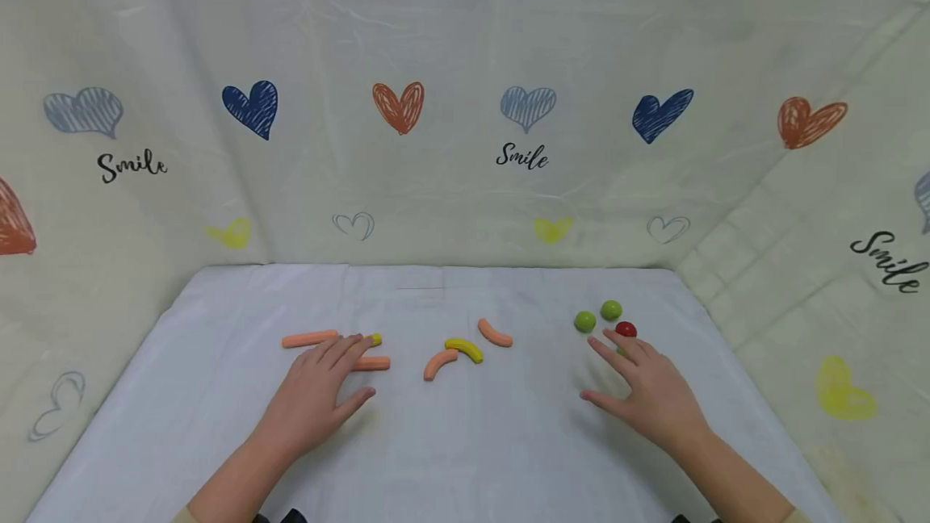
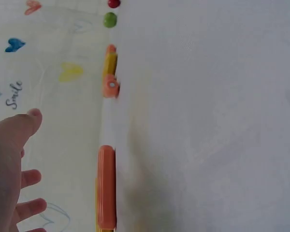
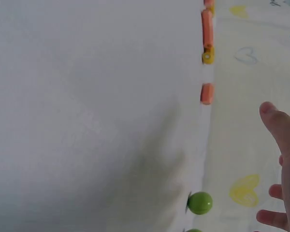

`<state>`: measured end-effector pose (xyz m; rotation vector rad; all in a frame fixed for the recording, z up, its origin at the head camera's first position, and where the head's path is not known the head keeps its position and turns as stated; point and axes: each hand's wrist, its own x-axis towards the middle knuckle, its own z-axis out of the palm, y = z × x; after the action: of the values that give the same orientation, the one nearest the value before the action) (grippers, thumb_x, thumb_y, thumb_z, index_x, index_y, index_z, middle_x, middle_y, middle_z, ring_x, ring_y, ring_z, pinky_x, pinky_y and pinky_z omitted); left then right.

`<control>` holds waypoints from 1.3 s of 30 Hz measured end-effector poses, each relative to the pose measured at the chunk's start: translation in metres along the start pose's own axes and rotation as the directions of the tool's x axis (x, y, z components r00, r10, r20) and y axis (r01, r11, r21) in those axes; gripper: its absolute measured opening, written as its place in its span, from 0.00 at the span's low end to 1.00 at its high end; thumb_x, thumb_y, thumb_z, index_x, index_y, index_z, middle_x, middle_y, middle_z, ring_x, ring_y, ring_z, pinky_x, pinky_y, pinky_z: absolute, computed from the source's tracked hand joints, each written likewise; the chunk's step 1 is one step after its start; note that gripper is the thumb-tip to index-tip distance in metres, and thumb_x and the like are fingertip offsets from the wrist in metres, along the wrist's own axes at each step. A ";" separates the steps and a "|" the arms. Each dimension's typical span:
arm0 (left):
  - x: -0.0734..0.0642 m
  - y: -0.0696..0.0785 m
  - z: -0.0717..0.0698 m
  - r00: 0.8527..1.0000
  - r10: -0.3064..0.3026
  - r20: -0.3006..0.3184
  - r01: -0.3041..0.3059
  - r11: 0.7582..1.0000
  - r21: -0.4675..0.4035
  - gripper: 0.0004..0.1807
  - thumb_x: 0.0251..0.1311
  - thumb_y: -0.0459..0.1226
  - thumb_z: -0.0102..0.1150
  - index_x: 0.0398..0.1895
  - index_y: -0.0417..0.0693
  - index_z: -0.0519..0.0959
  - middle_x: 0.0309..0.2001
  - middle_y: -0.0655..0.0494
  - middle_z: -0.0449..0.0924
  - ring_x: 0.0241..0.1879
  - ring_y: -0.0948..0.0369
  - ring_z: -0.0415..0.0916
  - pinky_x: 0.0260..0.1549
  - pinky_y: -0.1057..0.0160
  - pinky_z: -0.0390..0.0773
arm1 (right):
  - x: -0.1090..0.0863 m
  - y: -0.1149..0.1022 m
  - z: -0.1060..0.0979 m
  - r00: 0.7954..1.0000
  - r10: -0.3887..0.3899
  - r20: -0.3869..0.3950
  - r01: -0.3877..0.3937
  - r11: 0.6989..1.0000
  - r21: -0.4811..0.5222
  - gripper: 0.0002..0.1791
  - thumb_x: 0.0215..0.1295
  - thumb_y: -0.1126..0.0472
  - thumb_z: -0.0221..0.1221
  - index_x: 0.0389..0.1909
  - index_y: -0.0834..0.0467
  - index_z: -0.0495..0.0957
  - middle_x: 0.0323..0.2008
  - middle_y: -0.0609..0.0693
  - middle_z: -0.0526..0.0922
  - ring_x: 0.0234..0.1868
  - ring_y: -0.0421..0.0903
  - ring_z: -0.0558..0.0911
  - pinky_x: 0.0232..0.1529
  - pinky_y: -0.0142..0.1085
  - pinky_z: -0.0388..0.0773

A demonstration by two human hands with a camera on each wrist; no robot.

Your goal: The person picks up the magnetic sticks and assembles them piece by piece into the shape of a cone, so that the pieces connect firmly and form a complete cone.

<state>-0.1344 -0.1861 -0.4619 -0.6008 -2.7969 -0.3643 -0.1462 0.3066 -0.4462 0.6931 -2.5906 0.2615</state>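
My left hand (image 1: 311,394) hovers over the left side of the table, fingers spread and holding nothing. Beneath its fingertips lie straight orange sticks (image 1: 372,363) and a yellow stick (image 1: 376,339), partly covered by the hand. Ribbed sides show on one orange stick (image 2: 106,188) in the left wrist view. On the right, my right hand (image 1: 654,394) is also spread above the cloth, with nothing in it. Just beyond its fingers are two green balls (image 1: 584,321) and a red ball (image 1: 626,330); another green piece is mostly hidden behind the fingers.
Between the hands lie two curved orange pieces (image 1: 439,363) and a curved yellow piece (image 1: 465,349), one orange end close against the yellow. White cloth (image 1: 508,450) covers the table. A cream curtain (image 1: 450,23) printed with hearts encloses the back and sides.
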 end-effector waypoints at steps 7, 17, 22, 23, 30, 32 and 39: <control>0.006 0.001 0.004 0.998 -0.054 0.019 0.056 0.994 -0.090 0.35 0.63 0.56 0.62 0.71 0.57 0.68 0.65 0.60 0.72 0.65 0.51 0.67 0.61 0.43 0.66 | -0.008 0.013 -0.003 0.987 0.161 0.017 -0.160 0.986 -0.045 0.39 0.45 0.45 0.76 0.61 0.51 0.79 0.55 0.56 0.79 0.54 0.59 0.77 0.45 0.55 0.78; 0.025 0.011 0.010 0.992 -0.108 0.067 0.118 0.978 -0.175 0.32 0.64 0.52 0.63 0.71 0.57 0.70 0.62 0.59 0.75 0.63 0.54 0.70 0.61 0.46 0.68 | -0.015 0.036 -0.002 0.953 0.294 0.080 -0.288 0.955 -0.071 0.34 0.51 0.48 0.73 0.59 0.56 0.79 0.57 0.59 0.79 0.54 0.63 0.77 0.41 0.58 0.78; 0.039 0.022 0.015 0.984 -0.132 0.120 0.150 0.976 -0.158 0.30 0.65 0.50 0.62 0.69 0.59 0.71 0.60 0.61 0.78 0.59 0.57 0.74 0.58 0.51 0.72 | -0.014 0.048 0.002 0.935 0.316 0.164 -0.307 0.949 -0.078 0.29 0.57 0.50 0.70 0.59 0.58 0.79 0.56 0.61 0.79 0.55 0.64 0.76 0.46 0.60 0.76; 0.042 0.025 0.017 0.982 -0.135 0.134 0.155 0.976 -0.156 0.29 0.65 0.50 0.62 0.69 0.59 0.72 0.59 0.61 0.78 0.57 0.58 0.75 0.56 0.51 0.73 | -0.013 0.051 0.003 0.932 0.314 0.180 -0.305 0.949 -0.075 0.29 0.58 0.51 0.70 0.59 0.58 0.79 0.56 0.61 0.79 0.55 0.65 0.76 0.46 0.60 0.76; 0.063 0.043 0.042 0.968 -0.121 0.222 0.155 0.978 -0.143 0.26 0.66 0.49 0.61 0.66 0.59 0.75 0.60 0.61 0.78 0.60 0.57 0.75 0.54 0.51 0.75 | -0.011 0.067 0.005 0.924 0.267 0.274 -0.260 0.964 -0.061 0.27 0.59 0.58 0.69 0.60 0.58 0.78 0.57 0.63 0.78 0.55 0.66 0.76 0.48 0.60 0.75; 0.067 0.048 0.049 0.965 -0.122 0.231 0.160 0.975 -0.154 0.25 0.67 0.52 0.59 0.65 0.58 0.76 0.59 0.61 0.79 0.59 0.57 0.76 0.53 0.51 0.76 | -0.009 0.069 0.005 0.924 0.251 0.287 -0.244 0.968 -0.059 0.28 0.58 0.60 0.70 0.60 0.58 0.78 0.56 0.64 0.78 0.54 0.65 0.76 0.49 0.60 0.75; 0.077 0.060 0.059 0.954 -0.169 0.248 0.213 0.963 -0.165 0.32 0.67 0.64 0.47 0.62 0.56 0.79 0.53 0.58 0.82 0.53 0.55 0.79 0.47 0.51 0.78 | 0.000 0.070 0.008 0.904 0.243 0.352 -0.240 0.969 -0.054 0.30 0.56 0.63 0.71 0.61 0.58 0.77 0.55 0.65 0.77 0.55 0.66 0.76 0.49 0.60 0.75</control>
<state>-0.1881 -0.0876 -0.4829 -0.4348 -3.0795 -0.6453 -0.1846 0.3641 -0.4580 0.4448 -3.0294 0.2152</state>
